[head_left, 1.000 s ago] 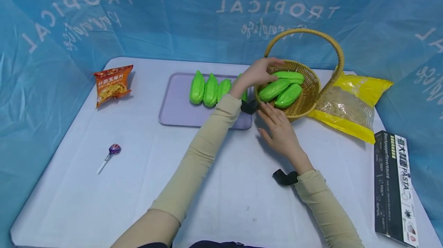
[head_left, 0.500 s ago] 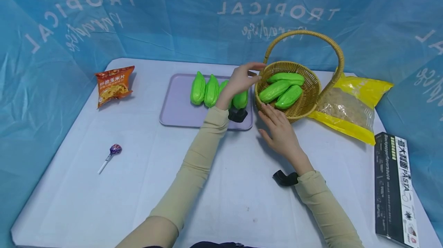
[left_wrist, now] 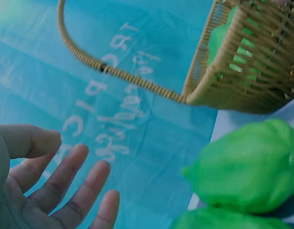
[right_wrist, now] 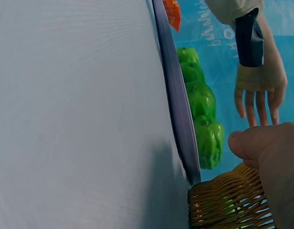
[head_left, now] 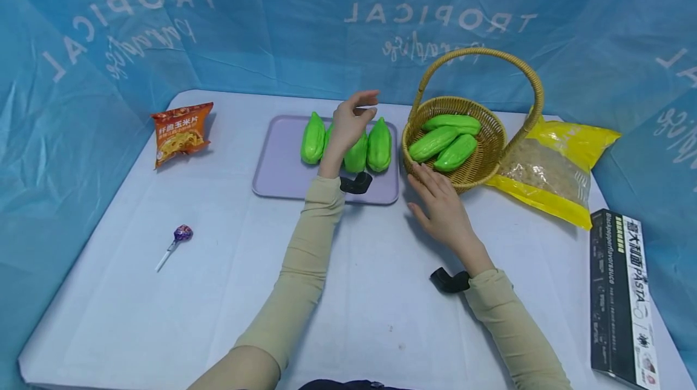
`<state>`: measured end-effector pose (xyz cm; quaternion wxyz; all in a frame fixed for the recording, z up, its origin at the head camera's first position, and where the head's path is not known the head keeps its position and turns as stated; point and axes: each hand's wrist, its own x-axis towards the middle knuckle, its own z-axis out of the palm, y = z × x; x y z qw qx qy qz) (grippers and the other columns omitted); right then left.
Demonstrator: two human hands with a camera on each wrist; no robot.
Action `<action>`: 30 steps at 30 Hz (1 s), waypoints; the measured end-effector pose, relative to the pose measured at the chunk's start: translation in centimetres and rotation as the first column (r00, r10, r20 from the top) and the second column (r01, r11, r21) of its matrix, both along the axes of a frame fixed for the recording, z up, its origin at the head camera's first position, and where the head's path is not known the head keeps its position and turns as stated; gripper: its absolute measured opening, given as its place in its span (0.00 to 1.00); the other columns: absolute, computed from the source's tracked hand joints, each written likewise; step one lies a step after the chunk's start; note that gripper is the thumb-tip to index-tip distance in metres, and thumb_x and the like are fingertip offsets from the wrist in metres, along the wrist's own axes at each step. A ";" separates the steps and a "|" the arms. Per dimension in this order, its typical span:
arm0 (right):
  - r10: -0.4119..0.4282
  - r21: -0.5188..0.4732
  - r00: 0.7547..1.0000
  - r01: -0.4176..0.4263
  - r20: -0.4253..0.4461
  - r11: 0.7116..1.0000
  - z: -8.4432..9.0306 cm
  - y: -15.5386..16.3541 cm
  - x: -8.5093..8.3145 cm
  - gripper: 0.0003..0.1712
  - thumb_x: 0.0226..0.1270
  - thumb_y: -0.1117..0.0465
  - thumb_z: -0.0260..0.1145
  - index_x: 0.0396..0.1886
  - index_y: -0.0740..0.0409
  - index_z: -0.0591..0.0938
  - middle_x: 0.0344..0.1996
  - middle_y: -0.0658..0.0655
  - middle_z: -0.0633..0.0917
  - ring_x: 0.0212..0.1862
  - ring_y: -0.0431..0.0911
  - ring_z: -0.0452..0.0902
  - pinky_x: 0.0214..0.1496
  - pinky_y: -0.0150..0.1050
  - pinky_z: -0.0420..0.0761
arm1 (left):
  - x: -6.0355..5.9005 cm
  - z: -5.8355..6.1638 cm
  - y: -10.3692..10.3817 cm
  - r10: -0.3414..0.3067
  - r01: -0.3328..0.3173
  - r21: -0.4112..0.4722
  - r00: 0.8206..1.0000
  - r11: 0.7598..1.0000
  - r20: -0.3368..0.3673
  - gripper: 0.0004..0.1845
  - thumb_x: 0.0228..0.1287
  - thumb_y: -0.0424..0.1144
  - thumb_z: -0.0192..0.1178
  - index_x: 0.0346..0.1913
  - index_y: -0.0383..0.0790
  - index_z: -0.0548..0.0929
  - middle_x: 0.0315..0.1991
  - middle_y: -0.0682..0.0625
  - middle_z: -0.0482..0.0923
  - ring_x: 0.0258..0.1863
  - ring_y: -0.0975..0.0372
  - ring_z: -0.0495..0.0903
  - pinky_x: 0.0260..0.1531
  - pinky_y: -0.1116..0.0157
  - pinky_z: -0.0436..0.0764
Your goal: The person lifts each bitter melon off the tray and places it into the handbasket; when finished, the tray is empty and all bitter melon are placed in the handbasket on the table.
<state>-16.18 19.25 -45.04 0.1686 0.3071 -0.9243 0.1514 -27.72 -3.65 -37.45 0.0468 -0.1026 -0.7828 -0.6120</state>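
Note:
My left hand (head_left: 350, 125) hangs above the purple tray (head_left: 280, 181), its fingers loosely bent with nothing between them, as the left wrist view bears out. In a row on the tray lie several bright green bitter-melon-like vegetables (head_left: 379, 145); my hand and wrist hide part of the row. The wicker basket (head_left: 492, 136) stands right of the tray, its tall handle upright. Three more green vegetables (head_left: 456, 152) lie inside it. My right hand (head_left: 442, 211) rests its fingertips at the basket's near rim, fingers fairly straight; the right wrist view shows its thumb (right_wrist: 254, 143) beside the weave.
An orange snack bag (head_left: 181, 133) lies at the back left, with a lollipop (head_left: 176, 242) nearer the front. Right of the basket is a yellow bag (head_left: 550, 166); a black pasta box (head_left: 621, 296) lies along the right edge. A blue cloth (head_left: 305, 33) hangs behind the table.
My left hand has moved left from over the basket to above the tray, uncovering the rightmost green vegetables. My right hand has stayed at the basket's rim.

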 end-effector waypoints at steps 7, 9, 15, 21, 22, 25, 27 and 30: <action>-0.001 0.001 1.000 0.001 -0.016 1.000 0.0 0.0 0.0 0.33 0.63 0.60 0.67 0.67 0.66 0.71 0.71 0.64 0.66 0.72 0.58 0.60 0.73 0.54 0.61 | 0.1 -0.3 -1.8 0.064 -0.069 0.137 0.997 0.988 0.039 0.31 0.70 0.32 0.54 0.74 0.47 0.61 0.60 0.39 0.77 0.54 0.47 0.78 0.54 0.55 0.77; 0.002 -0.004 1.000 -0.002 -0.018 1.000 0.0 0.0 0.0 0.33 0.63 0.60 0.67 0.67 0.66 0.71 0.71 0.64 0.66 0.72 0.58 0.60 0.73 0.54 0.61 | 0.1 -0.4 -2.3 0.086 -0.092 0.158 0.995 0.983 0.042 0.34 0.70 0.31 0.54 0.76 0.49 0.56 0.60 0.39 0.76 0.53 0.46 0.78 0.53 0.56 0.77; 0.009 -0.013 1.000 -0.009 -0.030 1.000 0.0 0.0 0.0 0.33 0.62 0.60 0.68 0.67 0.66 0.71 0.70 0.64 0.67 0.72 0.58 0.60 0.72 0.54 0.61 | 0.3 -0.9 -4.0 0.186 -0.193 0.192 0.981 0.962 0.054 0.41 0.70 0.33 0.55 0.78 0.56 0.45 0.62 0.42 0.74 0.55 0.49 0.78 0.49 0.60 0.76; 0.011 -0.015 0.999 -0.012 -0.039 1.000 0.0 0.0 0.0 0.33 0.62 0.60 0.68 0.66 0.65 0.72 0.70 0.64 0.68 0.72 0.58 0.61 0.72 0.54 0.61 | 0.4 -1.1 -5.2 0.258 -0.267 0.266 0.964 0.926 0.066 0.43 0.70 0.33 0.55 0.78 0.59 0.43 0.64 0.43 0.72 0.58 0.51 0.76 0.59 0.59 0.75; 0.011 -0.015 0.999 -0.012 -0.040 1.000 0.0 0.0 0.0 0.33 0.62 0.60 0.68 0.66 0.66 0.72 0.70 0.64 0.68 0.72 0.58 0.61 0.72 0.54 0.61 | 0.4 -1.2 -5.3 0.269 -0.277 0.273 0.961 0.921 0.067 0.42 0.70 0.33 0.54 0.78 0.59 0.44 0.65 0.44 0.71 0.59 0.51 0.75 0.60 0.59 0.74; 0.009 -0.013 0.999 -0.010 -0.035 1.000 0.0 0.0 0.0 0.33 0.63 0.60 0.68 0.67 0.65 0.72 0.70 0.64 0.68 0.72 0.58 0.61 0.73 0.53 0.61 | 0.4 -1.3 -5.8 0.304 -0.313 0.287 0.950 0.905 0.077 0.41 0.70 0.33 0.54 0.78 0.58 0.47 0.67 0.43 0.69 0.61 0.52 0.73 0.61 0.59 0.74; 0.008 -0.012 0.999 -0.008 -0.031 1.000 0.0 0.0 0.0 0.33 0.63 0.60 0.68 0.67 0.65 0.72 0.70 0.64 0.68 0.72 0.58 0.61 0.73 0.53 0.61 | 0.3 -1.5 -6.1 0.324 -0.336 0.290 0.942 0.896 0.090 0.39 0.70 0.33 0.54 0.78 0.57 0.48 0.67 0.43 0.67 0.62 0.53 0.72 0.61 0.59 0.73; 0.004 -0.010 1.000 -0.004 -0.025 1.000 0.0 -0.1 0.1 0.33 0.63 0.60 0.68 0.67 0.65 0.72 0.70 0.64 0.67 0.72 0.58 0.61 0.73 0.53 0.60 | 0.3 -1.7 -6.6 0.347 -0.365 0.286 0.931 0.886 0.110 0.39 0.70 0.33 0.54 0.77 0.57 0.50 0.68 0.43 0.67 0.63 0.53 0.70 0.62 0.59 0.73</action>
